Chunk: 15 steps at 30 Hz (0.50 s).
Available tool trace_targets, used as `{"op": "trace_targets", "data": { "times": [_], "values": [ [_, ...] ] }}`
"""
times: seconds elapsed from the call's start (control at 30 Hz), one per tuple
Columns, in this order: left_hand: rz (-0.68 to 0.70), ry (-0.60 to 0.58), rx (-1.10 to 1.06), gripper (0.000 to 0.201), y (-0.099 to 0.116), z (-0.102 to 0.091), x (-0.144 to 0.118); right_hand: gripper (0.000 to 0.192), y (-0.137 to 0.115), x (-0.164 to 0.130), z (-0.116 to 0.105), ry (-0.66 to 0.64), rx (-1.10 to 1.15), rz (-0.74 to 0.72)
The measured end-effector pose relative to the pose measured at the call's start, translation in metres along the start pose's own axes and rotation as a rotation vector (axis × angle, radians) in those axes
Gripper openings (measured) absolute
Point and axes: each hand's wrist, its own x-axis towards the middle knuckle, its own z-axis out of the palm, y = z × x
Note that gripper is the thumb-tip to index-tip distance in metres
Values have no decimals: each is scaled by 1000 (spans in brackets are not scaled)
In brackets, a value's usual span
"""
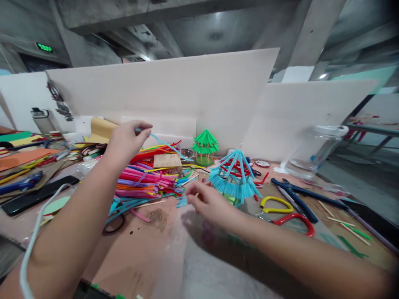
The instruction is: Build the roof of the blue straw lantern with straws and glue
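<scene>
a single view, from a camera worn on the head, looks forward and down across a worktable (121, 261). it sits above and behind the person's own arms — the left forearm (84, 216) enters from the lower left, the right forearm (289, 249) from the lower right — so the left hand (132, 135) and right hand (207, 201) fall near the middle of the frame. the tabletop's near part lies close beneath the lens. farther off, white partition boards (162, 93) span the view, with a concrete ceiling (215, 31) above. coverage is wide, and the top right corner darkens.
</scene>
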Motion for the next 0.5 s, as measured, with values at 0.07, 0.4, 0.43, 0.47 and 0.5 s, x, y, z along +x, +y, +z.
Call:
{"op": "trace_targets", "data": {
  "times": [0.07,0.4,0.43,0.47,0.5],
  "values": [
    [14,-81,207,52,-23,5,-7,15,9,9,12,-75,-306,-99],
    [173,-712,505,83,-52,41,-53,24,14,69,62,-170,-958,-252],
    [185,-693,475,72,-56,45,-53,23,14,70,63,-181,-974,-251],
    [190,-669,445,60,-59,48,-52,22,14,71,64,-191,-990,-253],
    [187,-645,419,49,-62,50,-51,21,13,71,64,-200,-1003,-256]
  ]
}}
